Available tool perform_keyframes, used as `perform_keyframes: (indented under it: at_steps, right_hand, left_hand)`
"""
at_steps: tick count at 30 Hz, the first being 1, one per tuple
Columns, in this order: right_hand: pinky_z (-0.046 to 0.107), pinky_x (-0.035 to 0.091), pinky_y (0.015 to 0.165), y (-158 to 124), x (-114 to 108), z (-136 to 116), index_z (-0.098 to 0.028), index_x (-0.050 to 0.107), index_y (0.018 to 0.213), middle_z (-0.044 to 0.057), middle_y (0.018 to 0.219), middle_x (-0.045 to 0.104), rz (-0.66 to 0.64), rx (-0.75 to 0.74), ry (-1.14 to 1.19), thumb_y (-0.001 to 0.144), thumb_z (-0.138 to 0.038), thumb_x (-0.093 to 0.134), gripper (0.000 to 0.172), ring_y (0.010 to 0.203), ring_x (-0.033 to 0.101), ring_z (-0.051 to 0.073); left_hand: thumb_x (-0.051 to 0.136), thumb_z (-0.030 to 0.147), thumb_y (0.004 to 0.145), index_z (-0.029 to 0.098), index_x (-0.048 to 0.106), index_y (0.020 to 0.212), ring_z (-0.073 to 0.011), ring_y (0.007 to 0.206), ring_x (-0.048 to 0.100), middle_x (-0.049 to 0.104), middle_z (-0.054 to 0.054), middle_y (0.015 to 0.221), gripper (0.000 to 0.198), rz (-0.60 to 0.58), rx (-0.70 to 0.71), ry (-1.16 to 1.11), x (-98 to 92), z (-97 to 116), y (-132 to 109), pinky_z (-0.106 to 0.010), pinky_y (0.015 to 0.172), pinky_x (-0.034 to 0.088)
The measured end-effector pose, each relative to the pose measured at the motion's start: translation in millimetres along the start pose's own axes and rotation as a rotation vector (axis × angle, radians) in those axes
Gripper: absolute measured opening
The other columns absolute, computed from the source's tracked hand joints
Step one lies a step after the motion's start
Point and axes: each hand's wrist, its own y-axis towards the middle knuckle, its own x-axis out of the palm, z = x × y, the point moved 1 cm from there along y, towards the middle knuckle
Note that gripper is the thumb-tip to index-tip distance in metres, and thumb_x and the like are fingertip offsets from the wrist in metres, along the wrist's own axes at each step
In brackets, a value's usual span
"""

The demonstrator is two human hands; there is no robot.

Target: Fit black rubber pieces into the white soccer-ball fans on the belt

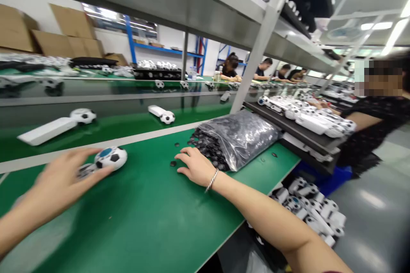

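Note:
My left hand (pixel 65 179) grips a white device with a soccer-ball head (pixel 119 158), fingers along one side and thumb along the other. A round blue patch shows on the ball; the rest of the device is mostly hidden by the hand. My right hand (pixel 195 165) has its fingers apart, low over the green bench beside loose black pieces. One small black piece (pixel 173 163) lies close to its fingertips. Next to that hand, a clear plastic bag (pixel 245 134) lies on its side, with many black pieces (pixel 209 150) spilling from its mouth.
Beyond a pale strip runs a green conveyor belt (pixel 121 126) carrying white ball-headed devices (pixel 48 131). At right stands a black tray (pixel 288 126) heaped with them. A lower bin (pixel 312 211) holds more. A metal post (pixel 256 55) rises behind the bag. A co-worker (pixel 378 115) is at right.

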Motion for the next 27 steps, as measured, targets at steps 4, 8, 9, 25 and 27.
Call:
perform_keyframes:
  at_steps: [4,8,9,25,27]
  right_hand:
    - [0.037,0.04,0.089,50.7,16.3,-3.6,-0.019,0.048,0.119,0.01,0.122,0.045,0.041,0.055,-0.022,0.081,-0.033,0.053,0.04,0.107,0.043,0.024]
    - [0.038,0.041,0.085,66.3,23.2,16.1,-0.018,0.054,0.113,0.012,0.117,0.051,0.048,0.153,-0.058,0.086,-0.025,0.045,0.03,0.1,0.048,0.024]
    - [0.037,0.042,0.083,65.6,23.6,22.1,-0.017,0.057,0.109,0.012,0.111,0.054,0.03,0.153,-0.055,0.086,-0.023,0.045,0.027,0.097,0.05,0.023]
    - [0.023,0.042,0.064,44.7,7.8,-0.8,-0.02,0.06,0.086,0.002,0.08,0.058,-0.253,0.135,0.232,0.071,-0.031,0.065,0.019,0.073,0.055,0.013]
    - [0.023,0.042,0.067,43.9,8.4,-2.9,-0.019,0.06,0.083,0.002,0.08,0.057,-0.255,0.135,0.231,0.073,-0.022,0.063,0.011,0.073,0.055,0.012]
  left_hand:
    - [0.053,0.06,0.066,0.019,0.043,0.123,-0.0328,0.117,0.039,0.043,-0.01,0.128,0.071,-0.068,0.037,0.05,15.5,16.4,24.5,-0.039,0.093,0.035]
    - [0.051,0.054,0.067,0.018,0.032,0.131,-0.0306,0.114,0.044,0.038,-0.012,0.133,0.076,-0.076,-0.044,-0.03,25.0,16.8,33.4,-0.037,0.087,0.041]
    - [0.051,0.053,0.067,0.019,0.031,0.132,-0.0299,0.115,0.044,0.037,-0.011,0.134,0.077,-0.067,-0.044,-0.052,25.2,13.6,32.9,-0.036,0.088,0.041]
    - [0.067,0.051,0.053,0.03,0.043,0.125,-0.0273,0.113,0.048,0.051,0.0,0.126,0.078,-0.335,0.081,-0.293,16.7,22.7,23.4,-0.032,0.09,0.04]
    - [0.065,0.052,0.056,0.031,0.04,0.127,-0.0269,0.114,0.047,0.049,0.001,0.128,0.078,-0.364,0.108,-0.299,16.1,29.1,20.5,-0.032,0.089,0.04]
